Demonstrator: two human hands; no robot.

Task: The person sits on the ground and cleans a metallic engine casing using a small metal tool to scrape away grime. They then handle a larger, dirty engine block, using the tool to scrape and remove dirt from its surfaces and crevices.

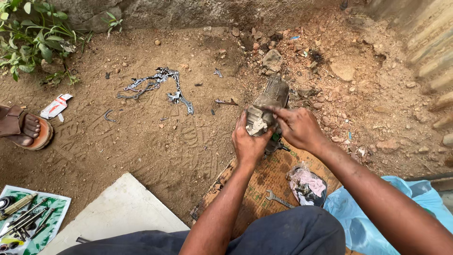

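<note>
Hands: left hand (248, 141) wraps the near end of a grimy metal engine part (266, 111); right hand (296, 126) grips its side, forefinger stretched across the top.
Part: held upright above a worn cardboard sheet (264, 177) on the dirt.
Nearby: spanner (278, 199) and bundled rag (307, 185) on the cardboard; torn gasket pieces (158, 85) farther off; someone's sandalled foot (23, 127) at left.
</note>
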